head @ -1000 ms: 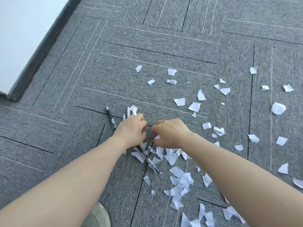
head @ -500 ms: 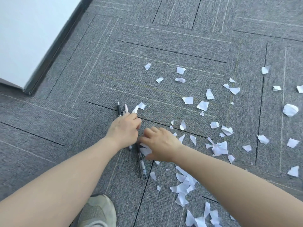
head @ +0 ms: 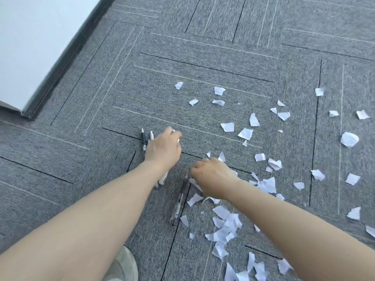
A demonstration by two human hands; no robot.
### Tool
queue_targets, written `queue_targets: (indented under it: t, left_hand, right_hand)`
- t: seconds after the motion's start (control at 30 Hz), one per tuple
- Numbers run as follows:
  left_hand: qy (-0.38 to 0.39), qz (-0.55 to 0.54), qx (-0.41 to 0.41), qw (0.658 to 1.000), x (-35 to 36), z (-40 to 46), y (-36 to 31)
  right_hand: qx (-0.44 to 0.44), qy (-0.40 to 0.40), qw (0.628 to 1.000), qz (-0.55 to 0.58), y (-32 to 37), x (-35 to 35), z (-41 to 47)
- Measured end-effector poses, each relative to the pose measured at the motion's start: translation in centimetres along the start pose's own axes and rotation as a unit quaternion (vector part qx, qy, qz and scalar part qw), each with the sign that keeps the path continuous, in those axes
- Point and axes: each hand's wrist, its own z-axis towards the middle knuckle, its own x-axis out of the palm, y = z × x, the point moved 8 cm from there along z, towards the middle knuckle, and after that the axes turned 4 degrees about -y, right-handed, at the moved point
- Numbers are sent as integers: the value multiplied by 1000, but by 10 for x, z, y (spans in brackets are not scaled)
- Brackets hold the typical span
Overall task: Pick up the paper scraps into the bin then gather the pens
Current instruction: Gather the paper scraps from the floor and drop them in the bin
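Note:
White paper scraps [head: 227, 226] lie scattered over the grey carpet, thickest at the lower right. My left hand [head: 164, 149] hovers low over two pens, a black pen [head: 143, 137] and a white pen [head: 151, 136], and its curled fingers pinch a small scrap [head: 173, 130]. Part of another pen [head: 163, 178] shows under my left wrist. A blurred pen [head: 178, 202] lies between my arms. My right hand [head: 213, 175] is curled into a fist over scraps just right of that pen, with paper showing under it. No bin is in view.
A white wall panel with a dark skirting [head: 60, 65] runs along the upper left. My shoe [head: 121, 266] shows at the bottom edge. More scraps [head: 349, 139] are spread toward the right edge of the carpet.
The view has shifted. My left hand reached forward onto the scrap beside the pen tips. My right hand drew back to the right over the scraps, and the loose pen turned.

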Motion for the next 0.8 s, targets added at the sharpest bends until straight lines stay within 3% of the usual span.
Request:
queue_targets:
  t: [0.1,0.17,0.27,0.43,0.6,0.7,0.8]
  left_hand:
    - [-43,18,-96,994,-7,18,18]
    - [-26,22,-149,988,-5,25,31]
    - [20,3,-157,987,6,30,39]
    - [11,-49,-164,985,12,34,38]
    - [28,-32,-179,983,15,35,34]
    - [-40,-44,-125,990,-1,30,19]
    - [-69,-92,36,993,-9,6,-20]
  right_hand:
    - [79,-73,994,4,-30,-8,-13]
    - [90,-32,995,2,-29,4,-15]
    - [66,6,998,-19,-16,25,-13]
    - [23,-90,996,-18,-14,18,-12]
    - [34,-64,996,45,-29,25,-12]
    - [54,-68,996,30,-50,26,-27]
    - [83,-141,986,13,-71,13,-48]
